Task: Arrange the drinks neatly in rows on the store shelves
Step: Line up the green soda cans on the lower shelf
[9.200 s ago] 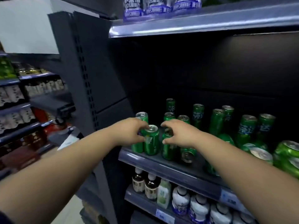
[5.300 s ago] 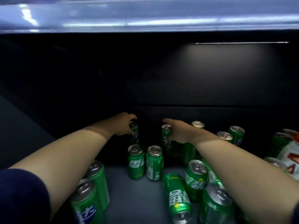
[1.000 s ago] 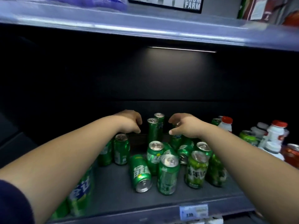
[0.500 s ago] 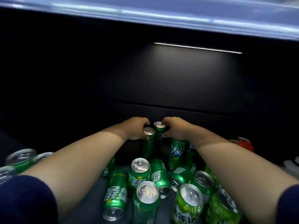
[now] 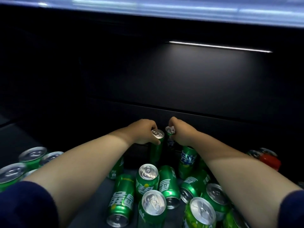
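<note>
**Two cans gripped at the back of the shelf**

Left hand [image 5: 143, 132] wraps the top of a standing green can [image 5: 157, 145]. Right hand [image 5: 182, 134] clamps a second green can [image 5: 170, 140] just beside it, tops nearly touching. Nearer than both wrists: jumble of green cans [image 5: 122, 199] on the shelf [image 5: 98, 211], some upright, several tipped. Red-capped item [image 5: 269, 160] right of the right forearm, blurred.

One green can [image 5: 156, 146] stood upright, gripped by the left fingers [image 5: 152, 127]; a second can [image 5: 170, 140] stood just beside it in the right fingers [image 5: 172, 122]. Nearer than the fingers, loose green cans [image 5: 148, 180] crowded the shelf [image 5: 93, 214], some upright, several on their sides.
</note>
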Demonstrator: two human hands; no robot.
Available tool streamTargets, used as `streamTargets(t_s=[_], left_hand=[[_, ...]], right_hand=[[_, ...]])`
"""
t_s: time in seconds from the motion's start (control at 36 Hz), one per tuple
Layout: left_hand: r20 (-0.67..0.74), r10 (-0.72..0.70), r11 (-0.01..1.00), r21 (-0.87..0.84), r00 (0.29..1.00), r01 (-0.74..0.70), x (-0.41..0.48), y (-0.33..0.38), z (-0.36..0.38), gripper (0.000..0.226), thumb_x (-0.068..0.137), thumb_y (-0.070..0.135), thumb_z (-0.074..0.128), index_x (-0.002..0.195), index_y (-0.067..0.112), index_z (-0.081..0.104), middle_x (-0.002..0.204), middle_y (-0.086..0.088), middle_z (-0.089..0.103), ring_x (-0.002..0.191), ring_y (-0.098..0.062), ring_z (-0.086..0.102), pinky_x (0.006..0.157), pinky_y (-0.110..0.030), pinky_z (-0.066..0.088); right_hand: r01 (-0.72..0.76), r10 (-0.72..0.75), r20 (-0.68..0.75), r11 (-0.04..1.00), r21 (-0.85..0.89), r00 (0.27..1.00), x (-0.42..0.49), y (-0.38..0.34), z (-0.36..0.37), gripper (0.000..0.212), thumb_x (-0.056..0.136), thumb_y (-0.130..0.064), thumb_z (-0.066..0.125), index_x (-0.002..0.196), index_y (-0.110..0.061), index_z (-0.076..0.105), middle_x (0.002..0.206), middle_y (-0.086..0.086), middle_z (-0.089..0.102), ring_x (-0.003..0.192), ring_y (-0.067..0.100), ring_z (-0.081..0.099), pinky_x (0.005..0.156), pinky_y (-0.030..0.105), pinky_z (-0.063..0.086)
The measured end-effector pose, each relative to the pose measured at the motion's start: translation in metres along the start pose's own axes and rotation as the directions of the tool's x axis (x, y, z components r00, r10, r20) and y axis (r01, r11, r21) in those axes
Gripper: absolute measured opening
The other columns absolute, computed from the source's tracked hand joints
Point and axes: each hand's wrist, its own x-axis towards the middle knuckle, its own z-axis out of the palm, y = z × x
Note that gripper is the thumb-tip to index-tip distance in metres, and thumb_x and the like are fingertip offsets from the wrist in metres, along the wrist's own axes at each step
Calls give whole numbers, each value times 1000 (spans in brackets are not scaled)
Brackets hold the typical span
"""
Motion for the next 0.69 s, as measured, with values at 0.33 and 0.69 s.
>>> streamTargets(t_s=[0.33, 0.69], left_hand=[[-191, 43, 997, -54, 981, -54, -52, -3, -99, 49, 64, 47, 87, 100, 22, 63, 94, 6, 66, 87, -13, 63, 72, -30, 50], [-160, -23, 999, 33, 987, 29, -138, -41, -140, 60, 63, 69, 78, 105, 27, 68, 96, 5, 69, 88, -12, 64, 81, -32, 56]], right_hand=[[180, -109, -307, 960, 214, 945, -57, -63, -66, 36, 78, -19, 76, 96, -23, 46, 89, -3, 55, 77, 19, 53, 61, 36, 43], [235, -181, -218, 937, 258, 959, -119, -179, -56, 35, 77, -34, 81, 93, -30, 49, 97, -7, 59, 88, 14, 61, 74, 38, 54]])
